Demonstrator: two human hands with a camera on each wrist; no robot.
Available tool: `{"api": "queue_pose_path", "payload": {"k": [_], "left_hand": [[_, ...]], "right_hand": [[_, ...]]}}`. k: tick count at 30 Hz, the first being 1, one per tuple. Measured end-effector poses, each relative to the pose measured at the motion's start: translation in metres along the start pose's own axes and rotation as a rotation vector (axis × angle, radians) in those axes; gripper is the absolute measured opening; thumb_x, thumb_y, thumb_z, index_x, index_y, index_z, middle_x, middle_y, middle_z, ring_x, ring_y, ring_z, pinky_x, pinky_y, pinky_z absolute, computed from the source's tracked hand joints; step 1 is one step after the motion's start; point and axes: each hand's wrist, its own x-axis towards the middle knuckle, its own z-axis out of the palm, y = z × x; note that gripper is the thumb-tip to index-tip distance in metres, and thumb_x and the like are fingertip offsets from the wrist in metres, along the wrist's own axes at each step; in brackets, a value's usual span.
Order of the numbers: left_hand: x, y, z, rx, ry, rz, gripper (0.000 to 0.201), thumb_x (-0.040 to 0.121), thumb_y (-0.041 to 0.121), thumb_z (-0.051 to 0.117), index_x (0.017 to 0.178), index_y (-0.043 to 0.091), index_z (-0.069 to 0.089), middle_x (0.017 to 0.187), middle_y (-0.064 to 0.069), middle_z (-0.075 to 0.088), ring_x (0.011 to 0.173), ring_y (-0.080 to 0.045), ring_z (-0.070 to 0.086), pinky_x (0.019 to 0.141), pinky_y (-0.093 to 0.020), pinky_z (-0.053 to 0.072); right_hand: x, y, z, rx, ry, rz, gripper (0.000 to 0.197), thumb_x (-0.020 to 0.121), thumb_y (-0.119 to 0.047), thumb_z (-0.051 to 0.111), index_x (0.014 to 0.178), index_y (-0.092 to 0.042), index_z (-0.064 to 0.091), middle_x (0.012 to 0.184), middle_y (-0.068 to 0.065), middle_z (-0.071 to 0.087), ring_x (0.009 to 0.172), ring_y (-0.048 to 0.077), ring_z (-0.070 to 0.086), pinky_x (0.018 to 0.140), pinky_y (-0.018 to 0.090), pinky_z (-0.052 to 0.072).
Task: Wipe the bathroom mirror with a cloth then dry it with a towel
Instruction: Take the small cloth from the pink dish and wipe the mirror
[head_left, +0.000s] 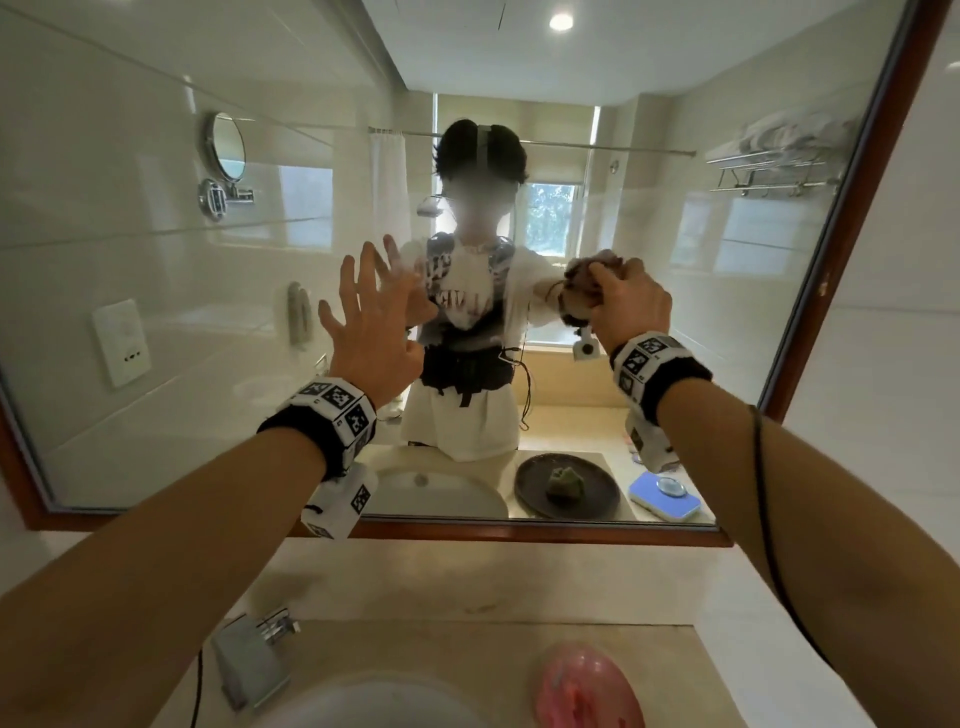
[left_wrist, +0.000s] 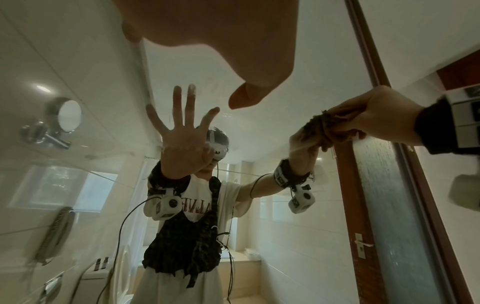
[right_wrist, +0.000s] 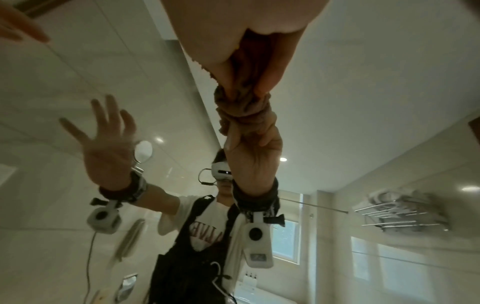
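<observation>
The wide bathroom mirror (head_left: 156, 322) in a brown wooden frame (head_left: 857, 208) fills the head view. My right hand (head_left: 628, 306) grips a bunched brown cloth (head_left: 582, 280) and presses it against the glass right of centre. The right wrist view shows the cloth (right_wrist: 241, 98) squeezed between my fingers (right_wrist: 215, 51) and meeting its own reflection. My left hand (head_left: 363, 322) is raised left of centre, open with fingers spread, close to the glass. Whether it touches the glass I cannot tell. From the left wrist view, my left thumb (left_wrist: 246, 96) hangs free, and the right hand (left_wrist: 376, 115) holds the cloth (left_wrist: 327, 127).
Below the mirror runs a beige counter (head_left: 493, 587) with a sink (head_left: 363, 701), a chrome faucet (head_left: 249, 660) and a pink soap dish (head_left: 587, 691). Reflected in the glass are a dark plate (head_left: 566, 488), a blue scale (head_left: 665, 496) and a towel rack (head_left: 779, 156).
</observation>
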Motion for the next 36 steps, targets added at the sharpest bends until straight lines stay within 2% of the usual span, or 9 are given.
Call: {"api": "queue_pose_path", "payload": {"k": [4,7,9,12,16,20,23,29,36], "left_hand": [[0.002,0.005,0.007,-0.013,-0.010,0.020,0.098,0.082,0.022,0.064,0.157,0.025,0.001,0.164,-0.009,-0.016,0.151,-0.032,-0.012,0.116,-0.066,0.006],[0.002,0.008,0.006,-0.042,-0.022,0.027,0.096,0.082,0.020,0.064,0.153,0.032,-0.001,0.164,-0.007,-0.019,0.151,-0.031,-0.015,0.116,-0.065,0.001],[0.003,0.007,0.005,-0.049,-0.010,0.036,0.095,0.082,0.020,0.064,0.151,0.032,0.000,0.164,-0.008,-0.018,0.151,-0.031,-0.015,0.115,-0.065,0.002],[0.005,0.003,0.003,-0.032,-0.014,0.031,0.094,0.082,0.023,0.066,0.153,0.030,0.005,0.164,-0.009,-0.017,0.151,-0.032,-0.014,0.115,-0.066,0.005],[0.008,0.002,0.001,-0.054,-0.016,0.030,0.091,0.084,0.022,0.065,0.152,0.031,0.005,0.164,-0.009,-0.017,0.151,-0.032,-0.014,0.116,-0.066,0.004],[0.011,0.013,0.004,-0.089,-0.027,0.033,0.104,0.081,0.016,0.063,0.151,0.035,-0.012,0.163,-0.005,-0.019,0.151,-0.031,-0.015,0.115,-0.067,0.005],[0.014,0.030,0.008,-0.111,-0.034,0.064,0.098,0.082,0.014,0.062,0.152,0.033,-0.004,0.162,-0.001,-0.020,0.151,-0.030,-0.015,0.116,-0.067,0.005],[0.028,0.065,0.014,-0.101,-0.025,0.107,0.081,0.082,0.015,0.062,0.151,0.027,0.021,0.164,-0.006,-0.018,0.151,-0.030,-0.015,0.117,-0.067,0.006],[0.034,0.107,0.033,-0.086,-0.004,0.159,0.081,0.079,0.017,0.062,0.150,0.025,0.023,0.164,-0.011,-0.011,0.151,-0.035,-0.009,0.115,-0.067,0.012]], "right_hand": [[-0.015,-0.009,0.012,0.032,0.003,0.025,0.059,0.087,-0.017,0.058,0.139,-0.006,0.034,0.129,0.023,0.041,0.109,0.038,0.048,0.078,0.045,0.047],[-0.036,-0.036,0.034,0.057,-0.010,0.004,0.074,0.085,-0.029,0.056,0.145,-0.001,0.022,0.131,0.024,0.037,0.108,0.036,0.046,0.077,0.040,0.049],[-0.048,-0.053,0.049,0.027,-0.039,-0.042,0.081,0.082,-0.036,0.053,0.146,0.002,0.019,0.133,0.026,0.035,0.111,0.036,0.045,0.086,0.039,0.049],[-0.058,-0.074,0.061,0.002,-0.098,-0.096,0.075,0.086,-0.025,0.051,0.147,0.004,0.017,0.135,0.029,0.033,0.114,0.038,0.043,0.095,0.040,0.046],[-0.053,-0.073,0.052,-0.015,-0.127,-0.189,0.063,0.085,-0.003,0.051,0.144,0.004,0.028,0.133,0.029,0.038,0.111,0.042,0.048,0.086,0.042,0.050],[-0.041,-0.057,0.041,-0.072,-0.136,-0.231,0.051,0.086,-0.008,0.061,0.134,-0.008,0.044,0.129,0.019,0.046,0.104,0.035,0.055,0.073,0.038,0.051],[-0.031,-0.047,0.040,-0.100,-0.149,-0.218,0.041,0.090,-0.016,0.060,0.128,-0.012,0.047,0.128,0.012,0.047,0.105,0.030,0.055,0.071,0.036,0.049],[-0.018,-0.013,0.038,-0.100,-0.105,-0.200,0.034,0.093,-0.024,0.056,0.124,-0.010,0.050,0.130,0.010,0.048,0.099,0.026,0.058,0.072,0.035,0.048],[-0.011,0.043,0.027,0.005,-0.063,-0.126,0.040,0.092,-0.027,0.054,0.130,-0.016,0.048,0.135,0.004,0.049,0.096,0.026,0.062,0.073,0.033,0.045]]}}
